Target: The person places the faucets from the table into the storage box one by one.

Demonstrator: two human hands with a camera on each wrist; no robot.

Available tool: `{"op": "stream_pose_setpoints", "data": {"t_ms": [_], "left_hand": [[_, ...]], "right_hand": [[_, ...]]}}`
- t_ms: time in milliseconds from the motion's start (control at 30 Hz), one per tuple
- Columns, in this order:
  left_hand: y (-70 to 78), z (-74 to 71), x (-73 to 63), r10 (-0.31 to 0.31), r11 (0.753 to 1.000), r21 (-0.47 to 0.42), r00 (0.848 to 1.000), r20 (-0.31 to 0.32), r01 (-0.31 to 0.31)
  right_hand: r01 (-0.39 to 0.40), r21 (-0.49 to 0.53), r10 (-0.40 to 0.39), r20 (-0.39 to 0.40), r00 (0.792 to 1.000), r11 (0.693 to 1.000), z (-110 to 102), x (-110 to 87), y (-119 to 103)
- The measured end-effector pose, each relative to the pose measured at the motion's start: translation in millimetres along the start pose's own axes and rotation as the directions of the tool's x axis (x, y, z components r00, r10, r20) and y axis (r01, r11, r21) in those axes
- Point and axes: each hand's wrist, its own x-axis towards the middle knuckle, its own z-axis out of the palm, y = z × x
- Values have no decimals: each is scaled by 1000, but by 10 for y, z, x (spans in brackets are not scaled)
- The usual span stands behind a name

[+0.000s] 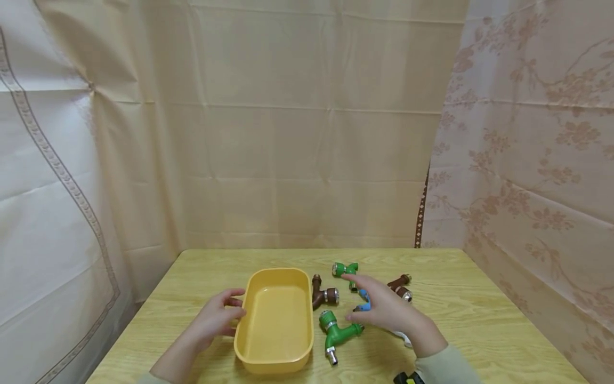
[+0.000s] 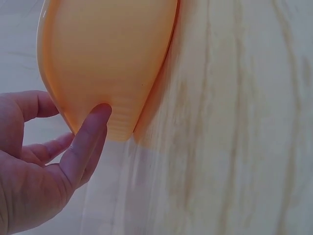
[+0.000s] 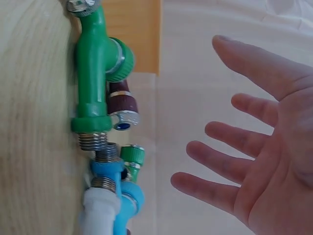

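A yellow plastic basin (image 1: 278, 326) stands on the table, left of a group of plastic taps. My left hand (image 1: 218, 317) is at its left side; in the left wrist view the thumb (image 2: 100, 111) touches or nearly touches the outer wall, with relaxed fingers beside the rim. My right hand (image 1: 384, 306) hovers over the taps with fingers spread and nothing held. Below or beside it lie a large green tap (image 1: 339, 335), a small green tap (image 1: 346, 270), a brown tap (image 1: 320, 296), another brown tap (image 1: 402, 288) and a blue tap (image 3: 128, 196). A white tap (image 3: 100, 210) is partly hidden by the hand in the head view.
The wood-grained table (image 1: 158, 314) has a beige curtain (image 1: 307, 133) behind it. Patterned cloth (image 1: 542, 160) hangs at the right, white cloth (image 1: 43, 213) at the left. A black and yellow object (image 1: 409, 378) shows at the bottom edge near my right sleeve.
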Motion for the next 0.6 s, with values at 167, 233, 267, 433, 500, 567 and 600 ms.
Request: {"op": "stream_pose_setpoints", "data": {"t_ms": [167, 233, 267, 433, 500, 567, 600], "left_hand": [[13, 16, 3, -2, 1000, 3, 1000, -2, 2], [13, 16, 6, -2, 1000, 8, 1000, -2, 2], [13, 16, 7, -4, 1000, 11, 1000, -4, 4], [9, 8, 5, -10, 1000, 17, 1000, -11, 10], [6, 8, 3, -12, 1000, 19, 1000, -14, 12], [3, 9, -2, -15, 1000, 21, 1000, -16, 15], [0, 10, -5, -17, 1000, 22, 1000, -17, 17]], "right_hand": [[32, -49, -29, 47, 998, 998, 74, 5, 16], [45, -59, -41, 66, 997, 997, 109, 10, 23], [54, -62, -50, 73, 996, 997, 129, 15, 28], [81, -120, -69, 101, 993, 989, 226, 48, 45], [71, -142, -56, 109, 992, 987, 259, 54, 49], [52, -144, -35, 118, 992, 988, 287, 54, 47], [43, -143, -26, 121, 992, 989, 301, 50, 46]]}}
